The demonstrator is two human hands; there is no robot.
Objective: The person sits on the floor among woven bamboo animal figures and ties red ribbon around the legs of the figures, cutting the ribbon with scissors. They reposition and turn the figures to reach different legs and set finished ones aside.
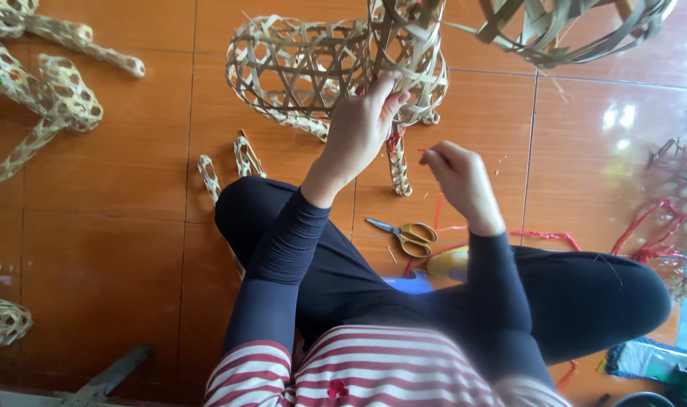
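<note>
Honestly, your left hand (358,128) pinched that light, springy bamboo basket (336,64) by its strips; your right hand (460,181), just below it, nipped a thin red cord (423,149).

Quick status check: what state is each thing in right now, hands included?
Left hand: grip closed on the woven bamboo figure.
Woven bamboo figure: lying on the tiled floor, weave open.
Right hand: pinching a thin red strip.
Scissors: on the floor, untouched; blades closed.

Open-weave bamboo-strip basket (306,68), glossy orange tiled floor (110,226), yellow-handled metal scissors (404,235).
</note>
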